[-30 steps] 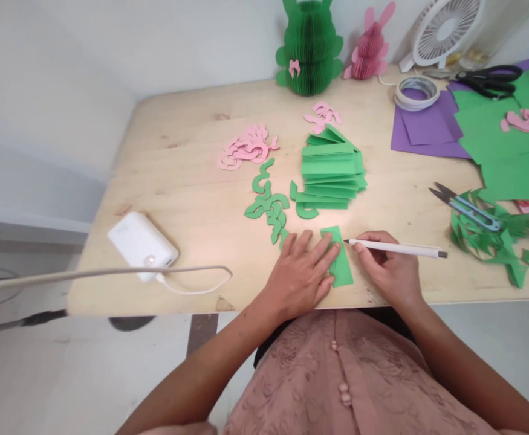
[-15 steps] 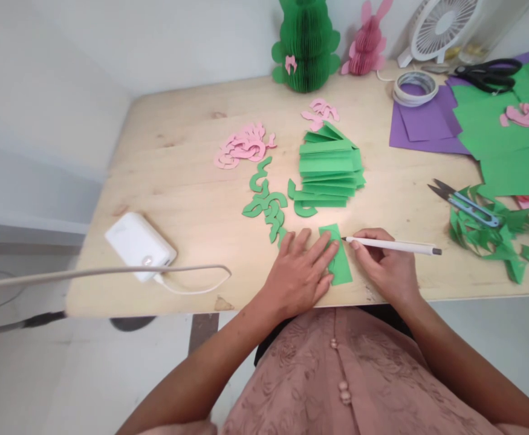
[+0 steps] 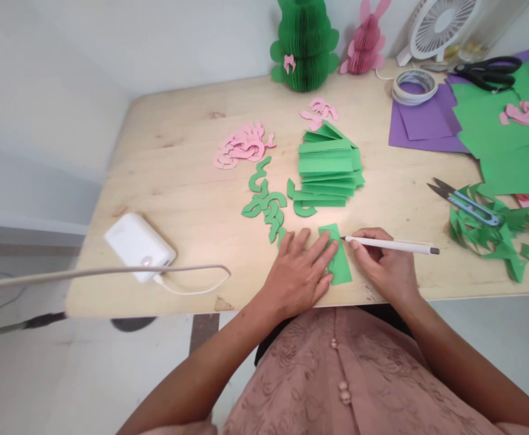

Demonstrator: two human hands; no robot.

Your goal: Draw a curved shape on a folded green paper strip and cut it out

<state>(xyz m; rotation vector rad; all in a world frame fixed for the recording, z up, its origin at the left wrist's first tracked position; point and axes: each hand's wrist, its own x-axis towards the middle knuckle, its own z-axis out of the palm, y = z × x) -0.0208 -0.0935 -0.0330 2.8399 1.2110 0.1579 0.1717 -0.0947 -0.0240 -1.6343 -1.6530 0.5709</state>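
My left hand (image 3: pixel 299 270) lies flat near the table's front edge, fingers spread, its fingertips pressing on a small green paper strip (image 3: pixel 342 272). A curved line shows faintly on that strip; part of it is hidden under the fingers. From the right, my right hand (image 3: pixel 384 266) grips a white pencil (image 3: pixel 398 245), its dark tip at the strip's right edge. Curved green paper cutouts (image 3: pixel 273 208) lie just beyond my left hand. Behind the strip is a loose stack of folded green paper strips (image 3: pixel 327 163).
Pink cutouts (image 3: pixel 241 147) lie farther back. Thread snips (image 3: pixel 466 202) rest on green scraps (image 3: pixel 495 238) at right. Tape (image 3: pixel 413 87), black scissors (image 3: pixel 488 72), purple paper (image 3: pixel 427 124) and a fan (image 3: pixel 443 27) are behind. A cable crosses before a white power bank (image 3: pixel 139 244) at left.
Almost nothing differs. Both hands, the strip and the pencil hold nearly the same place, with only a slight shift of the whole view.
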